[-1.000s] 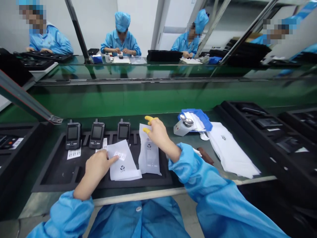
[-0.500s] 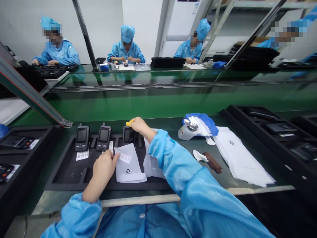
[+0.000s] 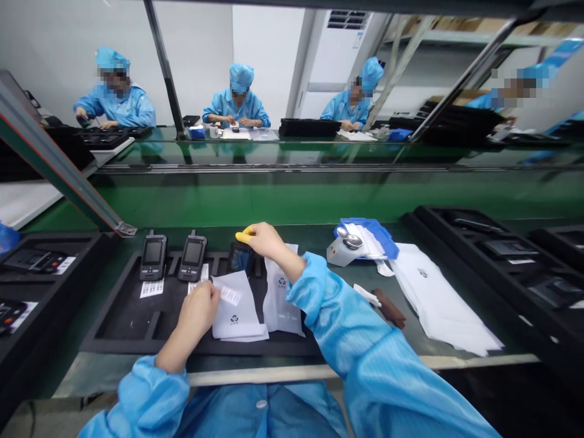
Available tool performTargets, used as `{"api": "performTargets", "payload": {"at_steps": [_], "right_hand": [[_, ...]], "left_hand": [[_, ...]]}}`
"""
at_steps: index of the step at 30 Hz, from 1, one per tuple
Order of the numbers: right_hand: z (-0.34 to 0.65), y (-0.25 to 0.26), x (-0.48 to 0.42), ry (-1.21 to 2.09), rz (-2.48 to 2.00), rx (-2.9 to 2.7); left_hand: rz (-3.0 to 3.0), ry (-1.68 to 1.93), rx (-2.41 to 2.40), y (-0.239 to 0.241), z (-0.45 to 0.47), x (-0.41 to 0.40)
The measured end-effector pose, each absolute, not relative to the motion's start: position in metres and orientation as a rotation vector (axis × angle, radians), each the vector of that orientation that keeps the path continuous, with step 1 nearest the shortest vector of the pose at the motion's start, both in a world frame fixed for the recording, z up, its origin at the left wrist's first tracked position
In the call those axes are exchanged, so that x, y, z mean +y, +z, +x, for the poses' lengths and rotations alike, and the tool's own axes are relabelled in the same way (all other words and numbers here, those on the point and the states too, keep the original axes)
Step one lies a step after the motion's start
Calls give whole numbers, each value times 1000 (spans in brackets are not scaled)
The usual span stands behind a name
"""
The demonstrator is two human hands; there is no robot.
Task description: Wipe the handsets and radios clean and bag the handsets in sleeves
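Observation:
My left hand [image 3: 197, 315] is closed in a pinch on the upper left edge of a translucent white plastic bag [image 3: 237, 319], which has a printed label sheet [image 3: 230, 295] at its upper part. My right hand [image 3: 268, 239], with yellow finger cots, grips the top of a dark handheld radio [image 3: 239, 257]; its lower part is behind the bag. Two more handheld radios, one on the left [image 3: 153, 258] and one nearer [image 3: 193, 258], stand in the black foam tray [image 3: 121, 322], with label sheets below them. A second printed bag [image 3: 279, 298] lies under my right forearm.
A blue bin [image 3: 387, 242] and a small white bottle-like container [image 3: 343, 252] sit right of centre. Beside them are a bag stack [image 3: 438, 298] and a brown strip [image 3: 389, 307]. Black trays flank both sides. A slanted metal post [image 3: 91, 188] rises at left; co-workers sit opposite.
My right hand has shifted slightly, and the radio under it now looks tilted with a bluish sheen on its screen. My left hand stays at the bag's edge. The camera view has tipped up slightly.

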State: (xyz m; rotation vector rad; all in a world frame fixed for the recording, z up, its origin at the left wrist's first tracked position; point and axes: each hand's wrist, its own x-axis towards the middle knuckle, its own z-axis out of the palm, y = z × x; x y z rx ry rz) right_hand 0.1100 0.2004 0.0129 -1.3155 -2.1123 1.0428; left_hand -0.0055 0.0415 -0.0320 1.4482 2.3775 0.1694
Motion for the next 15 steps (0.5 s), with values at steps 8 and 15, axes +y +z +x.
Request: {"api": "performTargets", "payload": {"at_steps": [8,15], "right_hand": [[130,32,223,1147,-1185,-1710],[152,58,227,1271,-1081,-1449]], "left_hand": [[1374,137,2452,-27,-2,40],[1414,315,2316,-32,-6,53]]}}
